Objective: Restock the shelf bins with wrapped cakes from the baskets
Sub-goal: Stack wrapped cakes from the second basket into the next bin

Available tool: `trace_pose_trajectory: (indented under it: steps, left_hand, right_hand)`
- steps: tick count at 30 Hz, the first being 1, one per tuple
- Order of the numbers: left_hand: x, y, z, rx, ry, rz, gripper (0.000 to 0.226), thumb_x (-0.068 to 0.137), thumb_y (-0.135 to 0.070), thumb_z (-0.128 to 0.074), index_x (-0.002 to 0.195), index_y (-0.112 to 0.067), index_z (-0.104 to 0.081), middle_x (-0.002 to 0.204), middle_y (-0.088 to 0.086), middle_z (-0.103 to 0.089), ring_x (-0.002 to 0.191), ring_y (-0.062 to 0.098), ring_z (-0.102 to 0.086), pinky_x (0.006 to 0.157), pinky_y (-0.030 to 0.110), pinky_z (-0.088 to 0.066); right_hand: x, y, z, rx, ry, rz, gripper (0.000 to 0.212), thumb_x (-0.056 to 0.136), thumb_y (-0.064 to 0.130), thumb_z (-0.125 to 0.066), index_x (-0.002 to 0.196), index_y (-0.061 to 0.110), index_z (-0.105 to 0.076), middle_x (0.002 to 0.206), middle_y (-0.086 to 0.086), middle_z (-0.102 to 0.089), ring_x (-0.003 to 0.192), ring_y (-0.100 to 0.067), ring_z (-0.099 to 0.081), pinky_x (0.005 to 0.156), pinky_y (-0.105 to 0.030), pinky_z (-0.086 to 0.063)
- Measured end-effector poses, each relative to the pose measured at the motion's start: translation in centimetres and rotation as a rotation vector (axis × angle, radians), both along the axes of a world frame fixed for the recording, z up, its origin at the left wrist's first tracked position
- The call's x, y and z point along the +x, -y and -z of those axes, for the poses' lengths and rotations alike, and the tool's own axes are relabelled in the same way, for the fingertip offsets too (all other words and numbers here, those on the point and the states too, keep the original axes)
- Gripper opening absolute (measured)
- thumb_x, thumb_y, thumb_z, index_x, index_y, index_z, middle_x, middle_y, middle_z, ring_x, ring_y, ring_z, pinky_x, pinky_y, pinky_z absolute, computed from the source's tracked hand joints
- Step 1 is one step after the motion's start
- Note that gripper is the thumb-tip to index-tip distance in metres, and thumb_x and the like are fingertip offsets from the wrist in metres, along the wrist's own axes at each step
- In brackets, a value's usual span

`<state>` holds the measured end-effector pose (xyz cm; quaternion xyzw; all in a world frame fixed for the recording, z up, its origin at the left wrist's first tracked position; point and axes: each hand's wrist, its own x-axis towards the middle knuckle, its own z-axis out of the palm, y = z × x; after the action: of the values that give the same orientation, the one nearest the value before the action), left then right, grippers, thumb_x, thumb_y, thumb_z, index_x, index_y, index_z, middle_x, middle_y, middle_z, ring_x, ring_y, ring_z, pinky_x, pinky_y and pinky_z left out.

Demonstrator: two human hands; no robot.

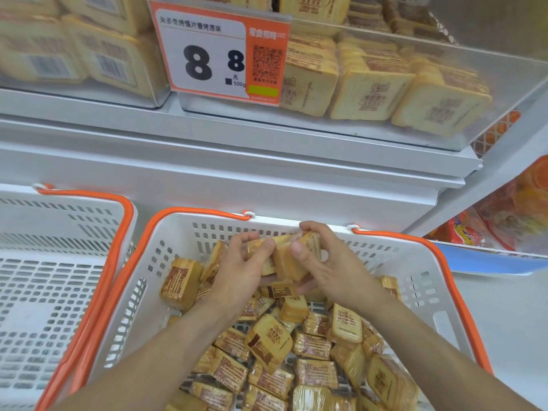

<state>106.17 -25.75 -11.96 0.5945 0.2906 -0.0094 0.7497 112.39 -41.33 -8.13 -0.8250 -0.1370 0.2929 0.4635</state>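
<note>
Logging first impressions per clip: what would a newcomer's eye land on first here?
Probably the orange price sign with its big "8 8", clipped to the clear shelf bin up top. Next, both hands, left hand and right hand, gripping wrapped cakes over the white basket.

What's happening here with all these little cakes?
A person is restocking a shop shelf. Both hands, left hand and right hand, grip a bunch of wrapped cakes above the right basket, which holds many more. The left basket looks empty. The shelf bin above already has plenty.
</note>
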Motion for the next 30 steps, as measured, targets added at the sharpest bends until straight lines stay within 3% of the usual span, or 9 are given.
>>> trace_pose_trajectory:
  steps: [6, 10, 13, 15, 17, 21, 25, 28, 30]
  left_hand:
    - [-0.5, 0.1, -0.8, 0.055, 0.047, 0.104, 0.087, 0.061, -0.067, -0.078, 0.129, -0.02, -0.049, 0.118, 0.0, -0.065, 0.099, 0.012, -0.072, 0.085, 0.037, -0.062]
    - [0.0, -0.6, -2.0, 0.11, 0.032, 0.144, 0.079, 0.059, -0.067, -0.084, 0.121, -0.028, -0.054, 0.106, 0.0, -0.073, 0.092, 0.023, -0.074, 0.081, 0.047, -0.062]
    - [0.3, -1.5, -3.7, -0.057, 0.125, 0.253, 0.074, 0.067, -0.06, -0.077, 0.123, -0.015, -0.058, 0.109, 0.011, -0.073, 0.091, 0.026, -0.071, 0.069, 0.047, -0.053]
    - [0.6, -1.4, -5.4, -0.11, 0.232, 0.284, 0.071, 0.072, -0.054, -0.073, 0.123, -0.007, -0.056, 0.11, 0.023, -0.067, 0.088, 0.03, -0.067, 0.061, 0.04, -0.046]
    - [0.8, -0.8, -7.5, -0.063, 0.325, 0.27, 0.068, 0.075, -0.055, -0.07, 0.122, -0.008, -0.054, 0.105, 0.019, -0.068, 0.085, 0.028, -0.067, 0.059, 0.038, -0.048]
    - [1.2, 0.4, -12.0, 0.199, 0.496, 0.157, 0.06, 0.072, -0.06, -0.065, 0.121, -0.029, -0.054, 0.1, -0.013, -0.069, 0.088, 0.005, -0.067, 0.07, 0.024, -0.054]
    - [1.1, 0.1, -15.3, 0.76, 0.71, 0.042, 0.063, 0.089, -0.066, -0.049, 0.14, -0.03, -0.047, 0.132, -0.014, -0.049, 0.126, 0.003, -0.049, 0.096, 0.009, -0.038]
    - [2.0, -0.6, -16.5, 1.003, 0.86, -0.183, 0.054, 0.101, -0.047, -0.039, 0.141, -0.013, -0.051, 0.145, 0.002, -0.043, 0.14, 0.019, -0.038, 0.114, 0.027, -0.029]
    - [3.0, -1.4, -16.5, 1.121, 0.794, -0.311, 0.052, 0.096, -0.034, -0.049, 0.142, -0.011, -0.051, 0.154, 0.006, -0.039, 0.149, 0.026, -0.027, 0.121, 0.037, -0.021]
  right_hand:
    - [0.7, 0.0, -0.9, 0.148, -0.217, 0.129, 0.039, 0.103, 0.016, -0.057, 0.141, 0.011, -0.051, 0.095, -0.011, -0.078, 0.079, -0.031, -0.077, 0.075, -0.041, -0.064]
    - [1.4, 0.5, -2.9, 0.007, -0.069, 0.051, 0.036, 0.089, 0.04, -0.073, 0.119, 0.024, -0.063, 0.094, 0.004, -0.078, 0.069, -0.019, -0.075, 0.059, -0.03, -0.057]
    - [1.9, 1.3, -4.8, -0.06, -0.047, -0.09, 0.057, 0.075, 0.074, -0.07, 0.12, 0.04, -0.063, 0.109, 0.01, -0.073, 0.094, -0.009, -0.071, 0.083, -0.038, -0.058]
    - [1.9, 1.4, -6.0, 0.097, -0.178, -0.144, 0.059, 0.077, 0.067, -0.067, 0.126, 0.034, -0.063, 0.116, -0.001, -0.072, 0.103, -0.022, -0.071, 0.09, -0.049, -0.058]
    - [1.7, 1.3, -7.3, 0.305, -0.207, -0.151, 0.05, 0.086, 0.051, -0.066, 0.127, 0.022, -0.063, 0.114, -0.014, -0.072, 0.101, -0.035, -0.071, 0.08, -0.052, -0.059]
    - [1.7, 1.1, -10.6, 0.51, 0.056, 0.007, 0.047, 0.077, 0.041, -0.073, 0.12, 0.022, -0.069, 0.109, -0.01, -0.071, 0.093, -0.024, -0.072, 0.07, -0.033, -0.059]
    - [0.9, 1.4, -14.4, 0.623, 0.492, 0.091, 0.055, 0.068, 0.028, -0.079, 0.121, 0.02, -0.069, 0.11, -0.006, -0.074, 0.097, -0.019, -0.072, 0.075, -0.026, -0.058]
    - [1.0, 1.0, -17.4, 0.702, 0.814, 0.097, 0.063, 0.069, 0.021, -0.078, 0.128, 0.014, -0.059, 0.114, -0.001, -0.073, 0.103, -0.017, -0.07, 0.084, -0.025, -0.055]
    - [1.4, 0.0, -18.6, 0.746, 0.928, 0.141, 0.064, 0.073, 0.02, -0.075, 0.132, 0.017, -0.052, 0.112, 0.0, -0.071, 0.102, -0.012, -0.069, 0.085, -0.022, -0.054]
